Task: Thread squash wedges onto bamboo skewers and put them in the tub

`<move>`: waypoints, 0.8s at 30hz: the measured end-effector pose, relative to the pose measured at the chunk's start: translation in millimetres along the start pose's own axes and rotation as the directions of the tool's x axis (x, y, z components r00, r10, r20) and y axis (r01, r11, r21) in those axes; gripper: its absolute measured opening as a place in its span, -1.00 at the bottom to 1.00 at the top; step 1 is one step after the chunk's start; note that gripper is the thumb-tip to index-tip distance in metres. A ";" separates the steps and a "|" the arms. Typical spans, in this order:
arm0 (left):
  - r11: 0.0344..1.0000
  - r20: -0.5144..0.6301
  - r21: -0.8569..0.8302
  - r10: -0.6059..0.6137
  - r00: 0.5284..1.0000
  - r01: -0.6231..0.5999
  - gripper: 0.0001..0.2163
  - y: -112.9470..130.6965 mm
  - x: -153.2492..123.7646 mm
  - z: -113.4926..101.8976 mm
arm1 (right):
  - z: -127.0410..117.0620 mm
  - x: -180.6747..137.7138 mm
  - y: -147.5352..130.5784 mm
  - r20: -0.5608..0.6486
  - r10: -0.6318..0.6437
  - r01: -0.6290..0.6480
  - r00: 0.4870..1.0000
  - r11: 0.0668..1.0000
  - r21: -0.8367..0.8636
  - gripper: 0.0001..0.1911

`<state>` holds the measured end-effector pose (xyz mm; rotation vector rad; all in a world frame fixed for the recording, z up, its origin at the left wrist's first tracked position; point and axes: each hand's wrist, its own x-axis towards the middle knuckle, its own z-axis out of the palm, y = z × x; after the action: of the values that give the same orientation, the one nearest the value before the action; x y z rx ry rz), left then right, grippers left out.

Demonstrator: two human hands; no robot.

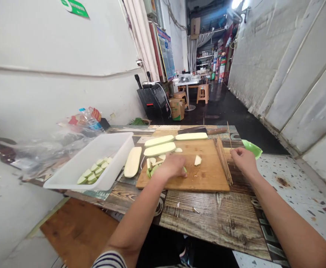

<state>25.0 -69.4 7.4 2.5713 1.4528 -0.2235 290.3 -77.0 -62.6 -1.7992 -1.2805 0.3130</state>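
Observation:
My left hand (174, 165) is closed over the wooden cutting board (210, 178), with a bit of green zucchini piece (185, 169) showing at its fingertips. Cut zucchini pieces (149, 169) lie heaped beside that hand, partly hidden by it. My right hand (243, 158) pinches a thin wooden skewer (229, 134), held nearly upright just right of the board. A bundle of skewers (222, 160) lies along the board's right edge. One loose pale piece (197, 160) sits alone on the board. Long zucchini slabs (160, 149) rest at its back left.
A white plastic bin (118, 160) with skewered-looking green pieces (93, 173) stands at left, near another slab (132, 162). Behind the board lies a knife (193, 130). A green object (252, 149) is beyond my right hand. Plastic bags and a bottle (92, 121) crowd the far left.

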 end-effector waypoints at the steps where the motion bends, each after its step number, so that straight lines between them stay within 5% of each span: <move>1: 1.000 -0.007 -0.001 0.006 1.000 -0.006 -0.71 1.0 -0.2 -1.2 | -0.7 -2.1 -3.6 0.000 -0.012 0.012 1.000 0.999 0.032 -0.72; 5: 0.995 -0.013 -0.098 0.035 0.999 -0.036 -0.88 -9.7 1.2 1.8 | -2.0 -14.8 -26.0 0.083 -0.041 0.022 0.996 0.976 0.215 -0.70; 9: 0.872 -0.174 -0.478 0.026 0.984 -0.107 -0.93 -27.2 13.3 13.7 | 1.2 -32.0 -50.6 0.300 -0.031 -0.133 0.953 0.850 0.510 -0.70; 11: 0.660 -0.274 -0.732 -0.061 0.960 -0.167 -0.88 -28.2 23.6 19.3 | 3.8 -40.2 -59.9 0.373 -0.058 -0.175 0.926 0.810 0.560 -0.70; 13: 0.322 -0.299 -0.918 -0.177 0.938 -0.232 -0.82 -23.7 34.6 22.6 | 6.5 -47.4 -66.6 0.432 -0.104 -0.185 0.896 0.796 0.576 -0.71; 16: -0.171 -0.244 -0.939 -0.275 0.930 -0.297 -0.76 -13.3 46.5 22.6 | 11.3 -55.7 -72.0 0.494 -0.179 -0.157 0.851 0.810 0.565 -0.74; 18: -0.347 -0.229 -0.883 -0.267 0.936 -0.315 -0.75 -8.2 49.5 21.2 | 15.6 -59.4 -71.9 0.529 -0.207 -0.149 0.823 0.819 0.554 -0.77; 20: -0.411 -0.234 -0.854 -0.246 0.941 -0.320 -0.74 -5.4 49.4 20.9 | 20.7 -61.5 -68.8 0.564 -0.221 -0.158 0.796 0.823 0.545 -0.79; 24: -0.356 -0.263 -0.871 -0.245 0.933 -0.339 -0.72 -3.3 46.6 24.2 | 29.2 -62.2 -58.4 0.610 -0.242 -0.169 0.755 0.826 0.537 -0.79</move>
<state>45.0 -34.5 -26.5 0.9596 0.6823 1.1667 207.4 -110.7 -51.7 -1.1504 -1.4742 1.2693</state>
